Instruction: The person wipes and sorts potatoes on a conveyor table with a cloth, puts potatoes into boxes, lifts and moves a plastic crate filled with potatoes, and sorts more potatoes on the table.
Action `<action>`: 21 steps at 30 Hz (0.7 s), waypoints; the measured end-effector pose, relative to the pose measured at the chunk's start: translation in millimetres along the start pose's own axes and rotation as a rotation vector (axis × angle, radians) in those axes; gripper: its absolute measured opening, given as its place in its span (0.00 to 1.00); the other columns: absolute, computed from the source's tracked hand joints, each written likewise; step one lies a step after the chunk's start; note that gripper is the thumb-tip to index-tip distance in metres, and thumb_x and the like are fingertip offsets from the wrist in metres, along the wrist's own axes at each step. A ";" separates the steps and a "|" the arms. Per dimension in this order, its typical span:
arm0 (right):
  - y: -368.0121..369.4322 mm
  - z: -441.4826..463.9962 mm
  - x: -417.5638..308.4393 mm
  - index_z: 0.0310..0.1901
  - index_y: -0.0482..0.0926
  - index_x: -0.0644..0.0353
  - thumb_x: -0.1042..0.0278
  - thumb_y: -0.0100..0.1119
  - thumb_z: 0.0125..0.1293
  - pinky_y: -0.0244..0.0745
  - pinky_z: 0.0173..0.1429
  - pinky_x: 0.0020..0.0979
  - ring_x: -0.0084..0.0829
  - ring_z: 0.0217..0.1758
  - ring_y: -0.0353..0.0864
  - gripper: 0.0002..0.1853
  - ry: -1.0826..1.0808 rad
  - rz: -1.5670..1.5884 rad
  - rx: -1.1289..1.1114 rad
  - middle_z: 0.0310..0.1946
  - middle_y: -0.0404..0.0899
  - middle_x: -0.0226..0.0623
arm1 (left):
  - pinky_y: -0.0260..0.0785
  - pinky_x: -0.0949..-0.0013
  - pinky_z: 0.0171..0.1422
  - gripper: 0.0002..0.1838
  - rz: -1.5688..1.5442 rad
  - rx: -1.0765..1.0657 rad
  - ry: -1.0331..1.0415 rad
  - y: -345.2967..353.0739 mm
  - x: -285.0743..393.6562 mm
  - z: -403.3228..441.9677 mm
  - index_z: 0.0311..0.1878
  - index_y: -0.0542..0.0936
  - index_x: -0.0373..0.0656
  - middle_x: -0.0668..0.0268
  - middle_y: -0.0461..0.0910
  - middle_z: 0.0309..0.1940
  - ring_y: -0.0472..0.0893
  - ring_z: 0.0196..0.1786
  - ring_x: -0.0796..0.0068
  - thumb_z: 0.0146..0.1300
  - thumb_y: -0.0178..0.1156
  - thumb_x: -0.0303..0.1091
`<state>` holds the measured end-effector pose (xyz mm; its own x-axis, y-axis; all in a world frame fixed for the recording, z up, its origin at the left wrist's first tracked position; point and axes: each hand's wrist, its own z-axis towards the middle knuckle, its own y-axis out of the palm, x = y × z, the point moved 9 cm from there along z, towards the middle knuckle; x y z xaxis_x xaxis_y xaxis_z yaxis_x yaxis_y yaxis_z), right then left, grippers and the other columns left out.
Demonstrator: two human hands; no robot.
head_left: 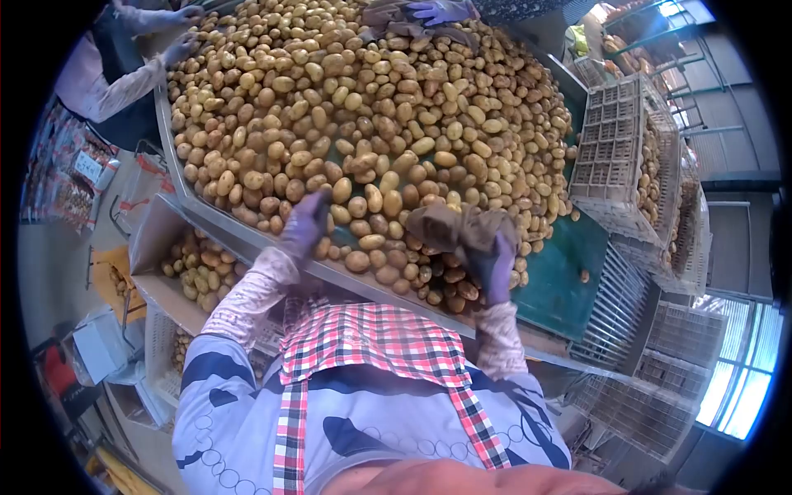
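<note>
A large heap of potatoes (355, 107) covers the metal-rimmed sorting table (206, 210) in front of me. My left hand (305, 224), in a purple glove, reaches over the near rim and touches potatoes there. Its fingers look stretched out, slightly blurred, with nothing seen in them. My right hand (498, 266), also purple-gloved, is closed on a bunched brown cloth (450, 229) lying over potatoes near the table's front. The cloth hides part of that hand's fingers.
A cardboard box (153, 260) of potatoes stands below the rim at left. Stacked plastic crates (609, 157) with potatoes are at right, beside a green surface (561, 280) and a slatted metal grate (615, 301). Co-workers' gloved hands (441, 11) reach in from the far side and far left.
</note>
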<state>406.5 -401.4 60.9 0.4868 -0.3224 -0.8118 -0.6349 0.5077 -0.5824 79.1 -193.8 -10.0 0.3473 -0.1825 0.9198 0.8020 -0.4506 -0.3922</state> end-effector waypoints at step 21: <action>125.9 227.3 -23.2 0.58 0.72 0.58 0.62 0.60 0.60 0.68 0.62 0.38 0.41 0.57 0.75 0.24 -0.051 -0.531 -0.174 0.52 0.78 0.47 | 0.73 0.69 0.50 0.29 -0.012 -0.302 -0.319 62.9 8.9 52.2 0.57 0.73 0.37 0.60 0.80 0.43 0.79 0.46 0.70 0.54 0.69 0.37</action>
<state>451.6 -148.4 16.1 0.7921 -0.4569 -0.4047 -0.3821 0.1458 -0.9125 157.9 -178.1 -27.0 0.5095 0.0820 0.8566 0.6453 -0.6950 -0.3173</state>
